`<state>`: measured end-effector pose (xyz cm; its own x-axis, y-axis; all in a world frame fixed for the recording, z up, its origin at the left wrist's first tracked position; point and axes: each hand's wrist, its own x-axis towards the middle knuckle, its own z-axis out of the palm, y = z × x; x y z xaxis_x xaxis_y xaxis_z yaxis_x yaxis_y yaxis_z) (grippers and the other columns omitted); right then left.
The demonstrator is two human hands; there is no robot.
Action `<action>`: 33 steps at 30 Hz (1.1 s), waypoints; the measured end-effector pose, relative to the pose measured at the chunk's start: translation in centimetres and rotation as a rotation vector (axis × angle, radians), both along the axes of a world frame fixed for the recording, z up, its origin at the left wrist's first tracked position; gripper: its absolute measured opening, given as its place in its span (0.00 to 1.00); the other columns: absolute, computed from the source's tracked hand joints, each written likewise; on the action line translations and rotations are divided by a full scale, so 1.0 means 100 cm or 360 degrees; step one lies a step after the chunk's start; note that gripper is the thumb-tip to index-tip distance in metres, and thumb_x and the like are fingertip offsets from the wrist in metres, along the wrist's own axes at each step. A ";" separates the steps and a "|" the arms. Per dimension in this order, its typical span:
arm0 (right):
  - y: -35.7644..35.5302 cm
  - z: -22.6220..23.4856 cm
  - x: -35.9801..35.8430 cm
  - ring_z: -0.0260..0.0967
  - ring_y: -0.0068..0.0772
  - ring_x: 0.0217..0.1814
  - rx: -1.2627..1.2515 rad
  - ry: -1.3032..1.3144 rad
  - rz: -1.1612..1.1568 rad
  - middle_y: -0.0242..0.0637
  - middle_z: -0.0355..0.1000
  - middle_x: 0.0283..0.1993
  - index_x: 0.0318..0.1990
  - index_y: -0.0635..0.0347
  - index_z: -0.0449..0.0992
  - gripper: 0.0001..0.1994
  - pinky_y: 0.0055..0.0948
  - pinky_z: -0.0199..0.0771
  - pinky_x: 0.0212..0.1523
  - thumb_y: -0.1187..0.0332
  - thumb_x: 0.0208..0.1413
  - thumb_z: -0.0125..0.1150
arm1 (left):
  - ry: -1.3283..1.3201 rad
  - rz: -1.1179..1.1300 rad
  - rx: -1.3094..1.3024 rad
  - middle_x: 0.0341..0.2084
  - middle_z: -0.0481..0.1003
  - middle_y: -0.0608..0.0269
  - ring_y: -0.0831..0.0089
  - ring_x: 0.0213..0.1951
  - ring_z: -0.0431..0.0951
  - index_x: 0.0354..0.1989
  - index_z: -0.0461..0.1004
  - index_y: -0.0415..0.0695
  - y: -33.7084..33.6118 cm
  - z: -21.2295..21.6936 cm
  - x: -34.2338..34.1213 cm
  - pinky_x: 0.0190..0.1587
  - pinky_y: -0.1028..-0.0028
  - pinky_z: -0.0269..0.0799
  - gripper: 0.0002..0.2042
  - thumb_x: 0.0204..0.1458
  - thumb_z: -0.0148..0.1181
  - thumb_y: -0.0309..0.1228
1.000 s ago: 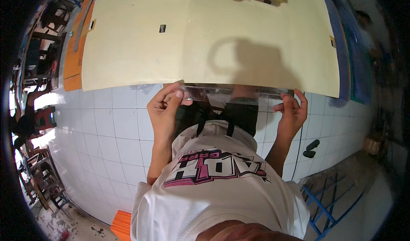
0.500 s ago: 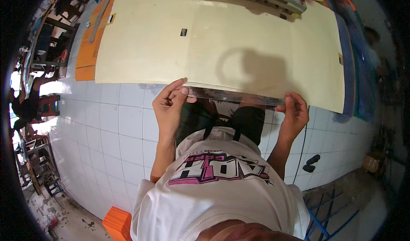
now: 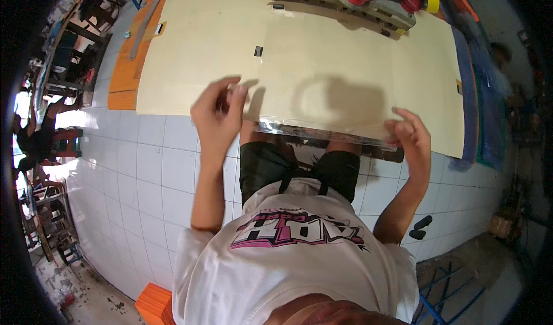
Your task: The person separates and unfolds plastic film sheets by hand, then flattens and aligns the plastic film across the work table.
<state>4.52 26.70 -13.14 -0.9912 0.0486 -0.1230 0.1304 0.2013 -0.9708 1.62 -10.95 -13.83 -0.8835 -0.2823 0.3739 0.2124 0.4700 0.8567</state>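
The counter (image 3: 122,99) shows an orange surface at the upper left of the frame, where a long metal strip (image 3: 148,23) lies slantwise; a broad cream sheet (image 3: 334,48) covers the middle, a small dark piece (image 3: 258,51) sitting left of centre on it; a long tool with red knobs (image 3: 331,1) rests at the upper right; a clear strip (image 3: 322,131) runs along the sheet's lower edge, at the frame's centre; bluish sheeting (image 3: 468,94) borders the right.

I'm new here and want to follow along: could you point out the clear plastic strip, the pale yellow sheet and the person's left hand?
Clear plastic strip (image 3: 321,132): head view, on its middle.
Pale yellow sheet (image 3: 196,66): head view, on its bare left part.
Left hand (image 3: 218,111): head view, on its middle.
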 end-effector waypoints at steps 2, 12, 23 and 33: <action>0.002 0.009 -0.031 0.71 0.19 0.29 0.0103 -0.0049 0.0010 0.41 0.78 0.39 0.57 0.61 0.70 0.19 0.20 0.73 0.29 0.65 0.62 0.60 | 0.0019 -0.0335 -0.0139 0.23 0.77 0.65 0.84 0.23 0.68 0.39 0.80 0.36 -0.012 0.010 -0.045 0.26 0.81 0.64 0.08 0.56 0.62 0.28; 0.014 -0.021 -0.165 0.61 0.13 0.24 0.0675 0.0430 0.0157 0.25 0.71 0.25 0.47 0.63 0.79 0.12 0.18 0.62 0.25 0.69 0.57 0.64 | 0.0008 -0.1023 -0.0846 0.20 0.75 0.57 0.72 0.19 0.69 0.28 0.76 0.36 -0.056 -0.014 -0.209 0.25 0.71 0.67 0.09 0.54 0.58 0.30; 0.002 -0.020 -0.165 0.56 0.12 0.24 0.0948 0.0686 -0.0010 0.23 0.68 0.24 0.40 0.62 0.83 0.07 0.17 0.58 0.25 0.73 0.55 0.63 | 0.0116 -0.1256 -0.1121 0.28 0.79 0.51 0.58 0.30 0.79 0.41 0.83 0.43 -0.050 -0.006 -0.215 0.35 0.66 0.76 0.11 0.52 0.63 0.34; -0.004 -0.021 -0.165 0.55 0.11 0.23 0.0830 0.0533 -0.0110 0.22 0.67 0.23 0.39 0.65 0.82 0.06 0.15 0.54 0.23 0.74 0.57 0.63 | 0.0367 -0.1162 -0.1116 0.21 0.77 0.64 0.64 0.22 0.76 0.38 0.84 0.49 -0.054 -0.022 -0.222 0.26 0.66 0.71 0.11 0.53 0.62 0.39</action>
